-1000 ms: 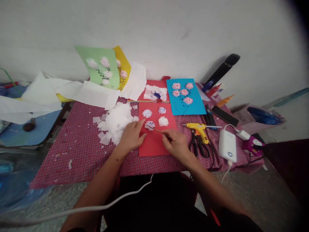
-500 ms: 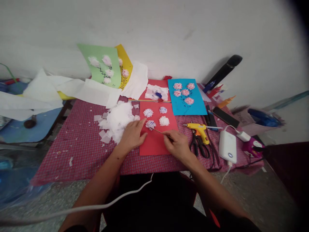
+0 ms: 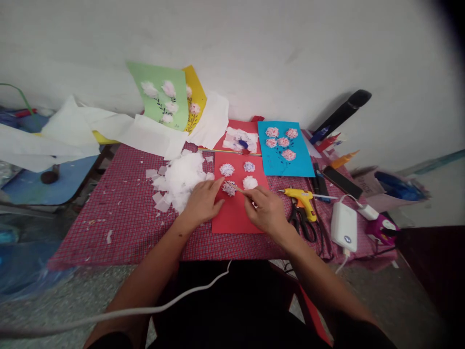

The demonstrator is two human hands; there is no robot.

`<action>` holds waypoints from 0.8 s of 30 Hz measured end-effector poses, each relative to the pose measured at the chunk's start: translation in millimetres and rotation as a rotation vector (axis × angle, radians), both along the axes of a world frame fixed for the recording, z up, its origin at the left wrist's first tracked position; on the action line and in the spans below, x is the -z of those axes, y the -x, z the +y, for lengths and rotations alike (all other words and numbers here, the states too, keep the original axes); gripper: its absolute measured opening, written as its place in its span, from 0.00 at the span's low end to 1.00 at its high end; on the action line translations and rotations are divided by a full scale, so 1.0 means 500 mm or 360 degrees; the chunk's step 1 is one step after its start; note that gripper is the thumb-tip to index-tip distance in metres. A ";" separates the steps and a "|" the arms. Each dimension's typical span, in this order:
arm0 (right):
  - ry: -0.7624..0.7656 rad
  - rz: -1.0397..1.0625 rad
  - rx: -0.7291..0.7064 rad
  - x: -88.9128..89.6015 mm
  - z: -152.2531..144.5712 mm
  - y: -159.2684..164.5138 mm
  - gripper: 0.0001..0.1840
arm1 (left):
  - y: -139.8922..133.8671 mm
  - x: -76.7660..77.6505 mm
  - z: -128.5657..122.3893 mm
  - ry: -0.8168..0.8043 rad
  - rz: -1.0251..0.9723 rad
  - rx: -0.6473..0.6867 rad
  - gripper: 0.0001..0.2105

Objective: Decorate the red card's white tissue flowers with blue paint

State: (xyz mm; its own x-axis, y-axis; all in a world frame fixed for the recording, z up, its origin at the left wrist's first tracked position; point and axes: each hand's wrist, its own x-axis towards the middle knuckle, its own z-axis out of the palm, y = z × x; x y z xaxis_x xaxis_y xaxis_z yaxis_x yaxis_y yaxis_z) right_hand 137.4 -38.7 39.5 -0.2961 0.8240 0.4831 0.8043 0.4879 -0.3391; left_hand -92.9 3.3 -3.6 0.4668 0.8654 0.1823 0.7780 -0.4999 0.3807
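Observation:
A red paper sheet (image 3: pixel 232 218) lies in front of me with several fluffy paper flowers on it. Three carry blue-purple specks; the lower right flower (image 3: pixel 250 182) looks plain white. My right hand (image 3: pixel 267 208) pinches a thin stick (image 3: pixel 240 189), its tip at the lower left flower (image 3: pixel 229 188). What kind of stick it is, I cannot make out. Fingers outstretched, my left hand (image 3: pixel 205 201) rests on the sheet's left side, its fingertips beside that same flower. Behind the sheet, a white paint-stained pad (image 3: pixel 234 138) holds blue and red blobs.
White paper squares (image 3: pixel 181 179) are heaped on the left. To the right are a yellow glue gun (image 3: pixel 301 196), black scissors (image 3: pixel 303 225) and a white power bank (image 3: pixel 344 225). Blue (image 3: pixel 286 165) and green (image 3: pixel 163 82) flower cards stand toward the wall. A white cable crosses low in front.
The stick's tip has shifted up and right across the lower left flower, and my right hand has risen slightly. My left hand stays beside the flower. The whole view has shifted a little.

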 end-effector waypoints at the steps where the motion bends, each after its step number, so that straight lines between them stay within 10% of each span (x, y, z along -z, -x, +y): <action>1: -0.0009 -0.0073 -0.0014 -0.011 0.005 0.003 0.13 | 0.000 0.001 -0.001 -0.0006 0.0004 -0.0001 0.33; 24: 0.0193 -0.0698 -0.0133 -0.106 0.041 0.036 0.12 | -0.001 0.007 -0.002 -0.0007 -0.0024 0.0021 0.32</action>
State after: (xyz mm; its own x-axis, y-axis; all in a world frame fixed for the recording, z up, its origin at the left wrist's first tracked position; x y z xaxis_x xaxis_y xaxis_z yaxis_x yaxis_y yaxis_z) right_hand 119.5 -18.3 92.5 -0.5191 0.8313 0.1988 0.8441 0.5352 -0.0342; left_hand -92.3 2.5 -7.0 0.4750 0.8584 0.1934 0.7655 -0.5115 0.3903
